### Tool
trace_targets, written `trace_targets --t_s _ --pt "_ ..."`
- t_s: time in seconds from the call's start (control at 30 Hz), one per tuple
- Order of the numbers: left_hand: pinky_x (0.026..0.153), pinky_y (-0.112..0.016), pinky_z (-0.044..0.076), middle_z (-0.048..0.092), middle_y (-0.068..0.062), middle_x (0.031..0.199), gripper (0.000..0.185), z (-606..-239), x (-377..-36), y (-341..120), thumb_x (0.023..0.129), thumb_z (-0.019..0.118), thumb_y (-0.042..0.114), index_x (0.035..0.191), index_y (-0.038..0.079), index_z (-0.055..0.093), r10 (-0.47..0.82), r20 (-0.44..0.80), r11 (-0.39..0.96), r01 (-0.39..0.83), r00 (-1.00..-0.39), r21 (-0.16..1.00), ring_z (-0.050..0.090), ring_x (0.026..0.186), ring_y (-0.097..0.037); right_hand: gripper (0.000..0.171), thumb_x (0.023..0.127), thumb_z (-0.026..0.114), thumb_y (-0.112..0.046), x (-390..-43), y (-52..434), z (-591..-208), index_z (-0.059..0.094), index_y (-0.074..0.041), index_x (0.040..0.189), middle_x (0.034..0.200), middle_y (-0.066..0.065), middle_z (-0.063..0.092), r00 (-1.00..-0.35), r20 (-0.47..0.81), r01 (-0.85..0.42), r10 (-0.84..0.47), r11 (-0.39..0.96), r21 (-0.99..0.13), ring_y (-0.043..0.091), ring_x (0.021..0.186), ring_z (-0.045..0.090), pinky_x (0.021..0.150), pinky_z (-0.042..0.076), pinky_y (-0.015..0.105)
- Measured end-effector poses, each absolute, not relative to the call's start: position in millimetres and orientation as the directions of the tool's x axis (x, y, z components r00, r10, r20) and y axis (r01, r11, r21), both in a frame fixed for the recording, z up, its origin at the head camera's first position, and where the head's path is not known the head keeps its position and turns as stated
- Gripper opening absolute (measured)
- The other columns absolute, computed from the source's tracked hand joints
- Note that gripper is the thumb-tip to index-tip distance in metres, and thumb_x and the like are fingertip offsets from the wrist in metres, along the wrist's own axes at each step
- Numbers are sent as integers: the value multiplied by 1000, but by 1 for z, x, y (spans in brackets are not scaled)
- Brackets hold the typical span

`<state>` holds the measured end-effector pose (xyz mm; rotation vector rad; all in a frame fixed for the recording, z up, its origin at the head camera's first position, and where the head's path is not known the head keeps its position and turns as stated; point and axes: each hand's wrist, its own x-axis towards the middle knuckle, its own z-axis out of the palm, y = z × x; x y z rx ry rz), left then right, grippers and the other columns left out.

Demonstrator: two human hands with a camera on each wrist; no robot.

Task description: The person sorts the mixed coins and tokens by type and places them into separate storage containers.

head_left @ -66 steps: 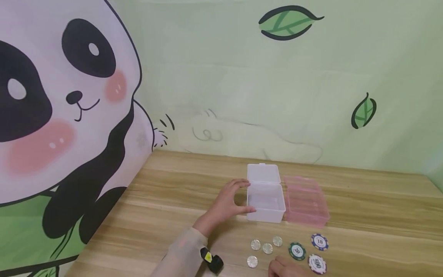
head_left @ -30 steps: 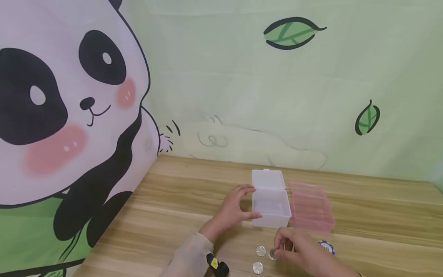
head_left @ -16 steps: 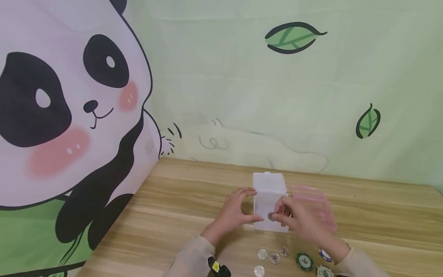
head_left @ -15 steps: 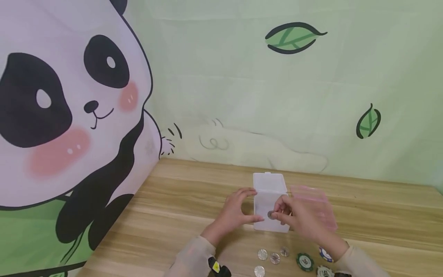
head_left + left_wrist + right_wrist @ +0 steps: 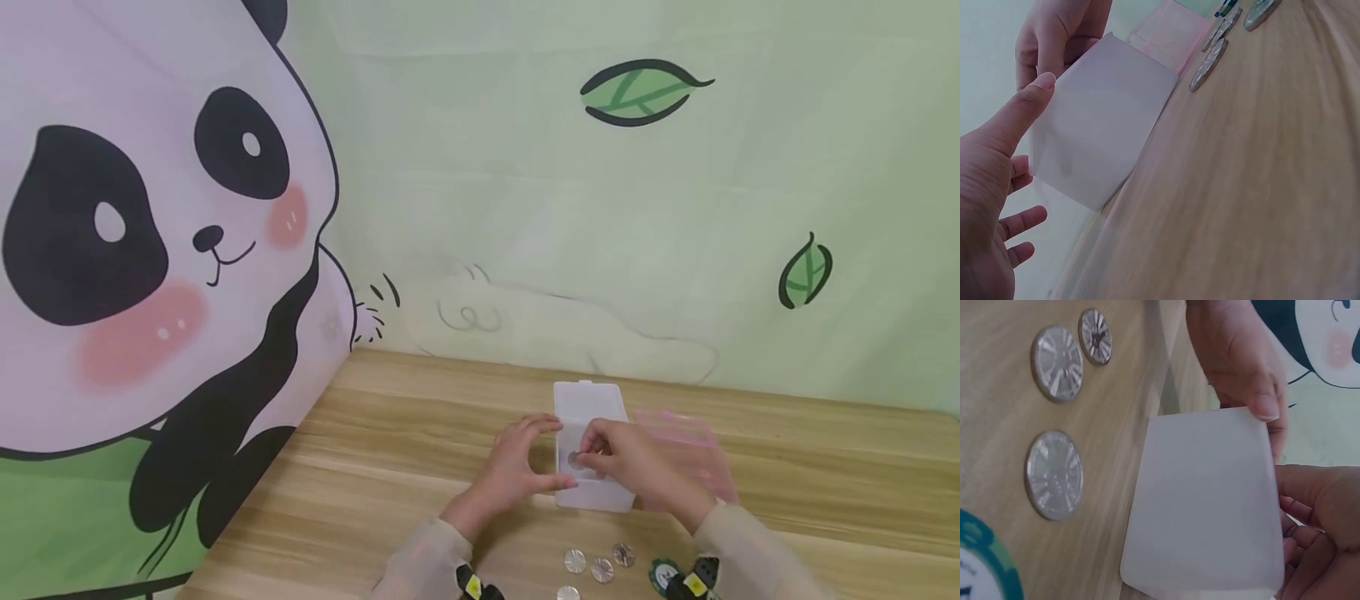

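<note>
A white plastic box (image 5: 596,498) stands on the table with its lid (image 5: 589,402) folded back. My left hand (image 5: 506,471) holds its left side, thumb at the front rim and fingertips by the hinge end. The thumb (image 5: 1038,90) rests on the rim in the left wrist view. Over the open box my right hand (image 5: 626,450) pinches a silver coin (image 5: 574,460), its fingertips reaching within the rim. In the right wrist view the box wall (image 5: 1204,500) hides that coin. Several more silver coins (image 5: 602,570) lie in front of the box.
A pink transparent box (image 5: 693,442) stands open just right of the white one, partly behind the right forearm. A green-rimmed poker chip (image 5: 663,573) lies near the front, partly covered by the right wrist camera. A panda-printed cloth (image 5: 480,208) hangs behind the table.
My right hand has come up from the front of the table with a silver coin and moved over the white box, then slightly left. My left hand keeps its place at the box.
</note>
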<state>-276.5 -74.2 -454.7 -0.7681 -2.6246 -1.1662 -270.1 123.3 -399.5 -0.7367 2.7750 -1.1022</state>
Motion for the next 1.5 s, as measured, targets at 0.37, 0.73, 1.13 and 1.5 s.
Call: trace_targets --t_s 0.37,0.73,1.13,1.5 --pt "113 -52 29 52 -1 142 72 -455 -275 -75 71 83 38 131 13 55 383 347 550 513 -856 659 45 134 -22 16 80 73 -10 -283 114 -408 58 -8 75 67 -4 60 -815 89 -524 -573 661 -538 2 60 46 55 39 17" --pt "111 -52 31 52 0 141 71 -457 -278 -74 72 82 40 132 15 55 387 357 557 524 -850 644 45 133 -21 17 78 74 -5 -288 104 -409 59 -9 71 62 -6 54 -776 63 -586 -628 680 -442 2 60 42 56 37 17" --pt "111 -53 30 52 1 142 71 -458 -278 -75 72 82 40 132 15 54 383 346 553 512 -857 657 44 134 -20 18 78 73 -5 -292 101 -410 59 -9 69 63 -6 54 -779 30 -584 -626 708 -397 3 61 43 57 37 18" --pt "111 -51 31 52 0 140 70 -455 -277 -75 72 83 38 131 14 55 391 360 539 528 -847 657 45 133 -20 17 78 73 -4 -293 100 -409 59 -8 69 63 -4 55 -801 0 -554 -599 740 -382 6 60 44 55 37 19"
